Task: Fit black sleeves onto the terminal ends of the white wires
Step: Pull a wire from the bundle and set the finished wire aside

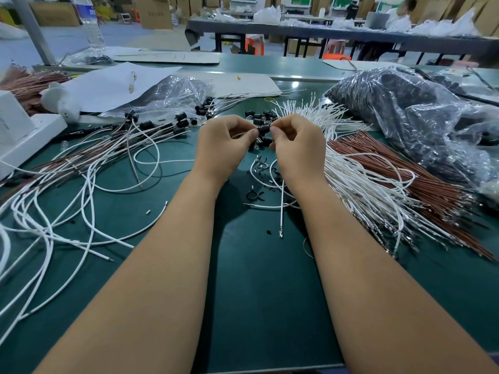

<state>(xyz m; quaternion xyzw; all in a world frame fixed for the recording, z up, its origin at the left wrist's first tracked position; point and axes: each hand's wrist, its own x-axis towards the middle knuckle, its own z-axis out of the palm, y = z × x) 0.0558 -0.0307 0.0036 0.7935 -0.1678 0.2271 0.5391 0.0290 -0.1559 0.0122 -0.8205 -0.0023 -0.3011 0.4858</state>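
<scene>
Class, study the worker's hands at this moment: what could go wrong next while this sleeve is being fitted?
1. The black sleeve is only pinched between the left hand and right hand; it might slip into the loose sleeves below.
2. The right forearm lies beside the white wire bundle and could drag or tangle it.

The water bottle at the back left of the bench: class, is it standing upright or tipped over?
Upright. The water bottle stands on its base on the green bench, its sides rising out of the frame's top, so the cap is not visible.
</scene>
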